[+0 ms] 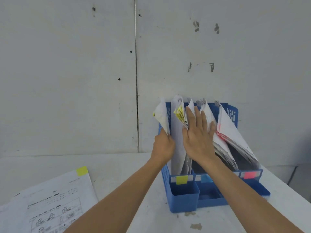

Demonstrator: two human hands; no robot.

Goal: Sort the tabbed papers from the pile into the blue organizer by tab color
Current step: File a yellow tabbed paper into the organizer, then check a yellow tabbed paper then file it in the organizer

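Got pile (50,204) bottom left on table (126,165), yellow tab (82,171) up top. Pinching a yellow-tabbed sheet (161,116) in left grip (164,145) at organizer's (183,195) left edge. Pressing right grip (198,137) flat, fingers straight, against papers (178,115) filed in the yellow slot.

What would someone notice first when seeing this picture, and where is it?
The blue organizer stands against the wall, right of centre, papers fanned in its three slots. The left hand grips a yellow-tabbed sheet at its left edge, while the right hand presses flat on the middle papers. A paper pile lies at the near left of the table.
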